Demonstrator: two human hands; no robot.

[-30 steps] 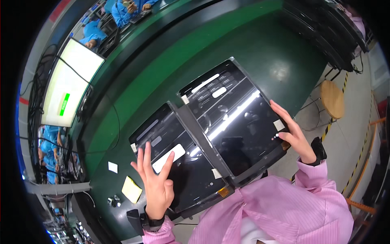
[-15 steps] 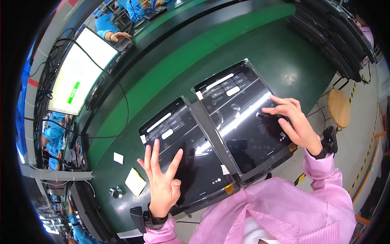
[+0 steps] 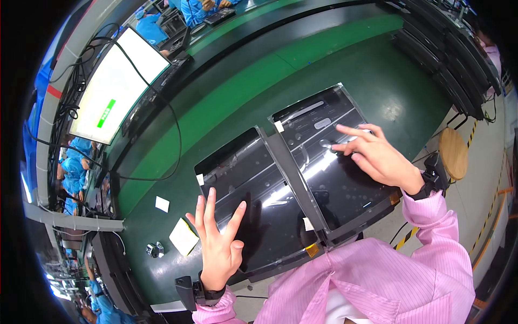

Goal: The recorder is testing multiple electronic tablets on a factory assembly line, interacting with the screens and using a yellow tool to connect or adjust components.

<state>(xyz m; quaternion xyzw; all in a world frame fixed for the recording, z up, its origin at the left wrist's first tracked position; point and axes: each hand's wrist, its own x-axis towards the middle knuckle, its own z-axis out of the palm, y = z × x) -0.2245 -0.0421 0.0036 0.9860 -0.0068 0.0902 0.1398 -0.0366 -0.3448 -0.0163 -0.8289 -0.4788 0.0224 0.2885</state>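
Note:
Two large tablets in black trays lie side by side on a green mat. The left tablet [image 3: 278,232] has a dark screen with smudges and glare. Over its lower left part hovers my left hand [image 3: 220,254], fingers spread and holding nothing. On the right tablet [image 3: 340,194] a faint search bar and a few dim grey buttons show near the far end. My right hand [image 3: 380,159] is over the right side of that screen, its index and middle fingers stretched out. Whether the fingertips touch the glass I cannot tell. Each wrist wears a black band with a small device.
On the mat at left are a white card [image 3: 162,203], a pad of sticky notes [image 3: 183,236] and a shiny metal ring-like part [image 3: 155,249]. A lit monitor [image 3: 120,81] with hanging cables stands far left. Stacked black trays [image 3: 445,59] rise far right, near a wooden stool [image 3: 453,154].
The left tablet's lit menu has gone dark, and the right one's has dimmed. My right hand has moved left across its screen. My left hand keeps nearly the same pose; the view has shifted slightly.

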